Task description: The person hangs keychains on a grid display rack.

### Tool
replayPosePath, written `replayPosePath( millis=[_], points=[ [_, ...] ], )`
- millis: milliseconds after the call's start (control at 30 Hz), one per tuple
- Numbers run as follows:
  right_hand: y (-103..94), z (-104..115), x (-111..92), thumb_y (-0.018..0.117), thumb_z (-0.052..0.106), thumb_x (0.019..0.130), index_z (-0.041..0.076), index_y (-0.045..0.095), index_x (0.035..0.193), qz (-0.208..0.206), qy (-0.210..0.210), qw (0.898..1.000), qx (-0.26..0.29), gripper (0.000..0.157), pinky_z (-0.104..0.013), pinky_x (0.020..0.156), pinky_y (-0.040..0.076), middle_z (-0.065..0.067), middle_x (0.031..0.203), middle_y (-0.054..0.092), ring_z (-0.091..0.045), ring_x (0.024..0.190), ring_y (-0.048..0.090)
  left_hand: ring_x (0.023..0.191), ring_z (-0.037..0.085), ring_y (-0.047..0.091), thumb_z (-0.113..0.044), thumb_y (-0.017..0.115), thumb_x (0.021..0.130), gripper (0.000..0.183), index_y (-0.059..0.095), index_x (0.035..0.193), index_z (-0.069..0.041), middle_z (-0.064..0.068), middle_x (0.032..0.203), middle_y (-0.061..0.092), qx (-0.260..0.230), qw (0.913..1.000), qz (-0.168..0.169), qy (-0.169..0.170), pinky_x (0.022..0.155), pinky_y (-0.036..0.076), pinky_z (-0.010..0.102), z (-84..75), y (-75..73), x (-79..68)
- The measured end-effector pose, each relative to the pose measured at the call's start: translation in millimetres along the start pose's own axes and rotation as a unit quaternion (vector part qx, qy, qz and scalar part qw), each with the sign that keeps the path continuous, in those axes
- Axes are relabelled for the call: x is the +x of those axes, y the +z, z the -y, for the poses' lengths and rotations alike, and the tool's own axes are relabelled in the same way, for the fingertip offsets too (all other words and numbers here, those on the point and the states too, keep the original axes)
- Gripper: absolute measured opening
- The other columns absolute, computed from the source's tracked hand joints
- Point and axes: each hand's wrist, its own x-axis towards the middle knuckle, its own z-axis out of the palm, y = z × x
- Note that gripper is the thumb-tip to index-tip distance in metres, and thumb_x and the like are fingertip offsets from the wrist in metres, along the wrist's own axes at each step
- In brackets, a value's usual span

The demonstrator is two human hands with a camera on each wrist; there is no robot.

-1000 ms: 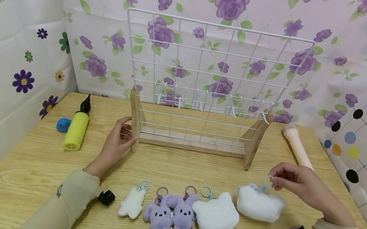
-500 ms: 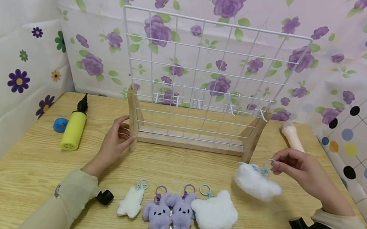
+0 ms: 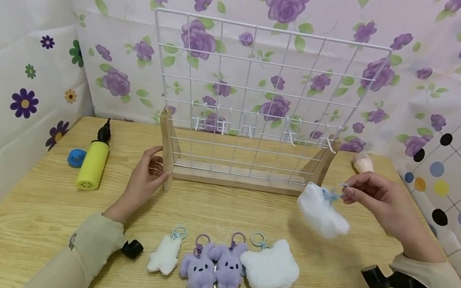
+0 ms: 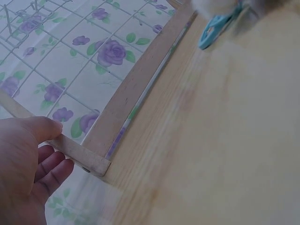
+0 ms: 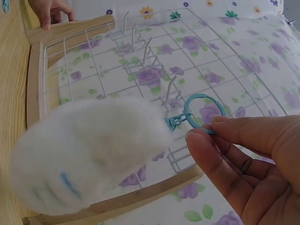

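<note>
My right hand [image 3: 381, 204] pinches the blue ring [image 5: 205, 110] of a white plush keychain [image 3: 322, 212] between thumb and index finger. The plush dangles tilted in the air, just in front of the right end of a rack, a white wire grid on a wooden stand [image 3: 238, 182]. Small white hooks [image 3: 290, 137] project from the grid's lower rows. At the stand's left end, my left hand [image 3: 146, 176] grips the wooden upright [image 4: 77, 152], thumb on one side and fingers on the other.
Along the front lie a small white plush keychain [image 3: 164, 255], two purple plush keychains [image 3: 199, 277] and a larger white one [image 3: 272, 270]. A yellow pump [image 3: 93, 164] and a blue toy [image 3: 76, 158] stand at left. Behind my right hand is a pale pink-white object [image 3: 362, 163].
My right hand has lifted the white plush keychain up and away from the front row, toward the rack's right end. The left hand stays on the upright.
</note>
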Motion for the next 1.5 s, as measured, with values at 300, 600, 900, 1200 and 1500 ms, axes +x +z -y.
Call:
replayPosePath(
  millis=[300, 600, 900, 1200, 1500],
  points=[
    [-2.3, 13, 14, 0.057, -0.004, 0.093, -0.007, 0.061, 0.104, -0.025, -0.006, 1.000, -0.001, 0.012, -0.017, 0.068, 0.055, 0.010, 0.089, 0.068, -0.004, 0.075, 0.068, 0.093, 0.022, 0.054, -0.001, 0.065, 0.089, 0.066, 0.030, 0.145, -0.005, 0.020, 0.115, 0.053, 0.004, 1.0000, -0.006, 0.000, 0.080, 0.049, 0.023, 0.6, -1.1, -0.4],
    [-0.3, 18, 29, 0.059, 0.004, 0.094, -0.003, 0.062, 0.102, -0.069, 0.022, 0.997, -0.022, 0.012, -0.015, 0.068, 0.054, 0.014, 0.085, 0.068, -0.003, 0.074, 0.067, 0.093, 0.023, 0.054, 0.000, 0.065, 0.088, 0.066, 0.030, 0.144, -0.004, 0.021, 0.115, 0.054, 0.011, 0.9998, -0.010, 0.009, 0.079, 0.048, 0.020, -0.7, -1.8, 0.1],
    [2.5, 16, 41, 0.057, 0.006, 0.095, -0.005, 0.060, 0.101, -0.076, 0.021, 0.997, 0.018, 0.013, -0.018, 0.070, 0.055, 0.011, 0.086, 0.067, -0.005, 0.074, 0.067, 0.088, 0.015, 0.054, 0.001, 0.066, 0.088, 0.066, 0.031, 0.144, -0.003, 0.021, 0.112, 0.055, 0.014, 0.9996, -0.013, 0.021, 0.077, 0.047, 0.016, 0.1, -2.3, 2.1],
    [5.6, 0, 49, 0.058, 0.005, 0.095, -0.007, 0.058, 0.102, -0.074, 0.027, 0.995, 0.069, 0.014, -0.018, 0.071, 0.056, 0.005, 0.089, 0.066, -0.004, 0.075, 0.067, 0.091, 0.022, 0.055, 0.001, 0.067, 0.087, 0.066, 0.032, 0.143, -0.003, 0.021, 0.114, 0.055, 0.013, 0.9997, -0.015, 0.018, 0.077, 0.046, 0.014, 1.6, -1.4, 1.0],
    [11.5, -6, 53, 0.058, 0.004, 0.095, -0.009, 0.057, 0.103, -0.075, 0.046, 0.992, 0.091, 0.016, -0.018, 0.070, 0.056, 0.006, 0.089, 0.066, -0.003, 0.075, 0.067, 0.087, 0.012, 0.053, 0.002, 0.067, 0.087, 0.066, 0.032, 0.143, -0.003, 0.020, 0.112, 0.055, 0.008, 0.9997, -0.017, 0.016, 0.076, 0.047, 0.016, 0.8, 0.6, -0.3]
  ],
)
